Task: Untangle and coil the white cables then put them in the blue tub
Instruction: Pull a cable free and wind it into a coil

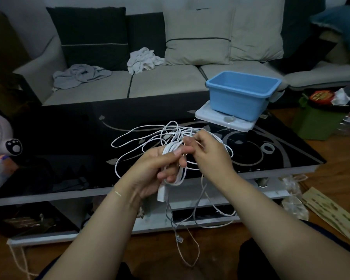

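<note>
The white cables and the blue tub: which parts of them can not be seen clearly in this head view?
- Coil of white cable: its middle is hidden by the left hand that grips it.
- Strand at the right hand: its fingers hide where it goes.
- Loose loops: how many cables they are, too tangled to tell.
- Blue tub: its floor is hidden by the near wall.
- Hanging plug: too small and blurred.

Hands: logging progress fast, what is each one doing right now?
Left hand: curled round a coiled bundle of white cable.
Right hand: pinching a loose cable strand beside that coil.
</note>
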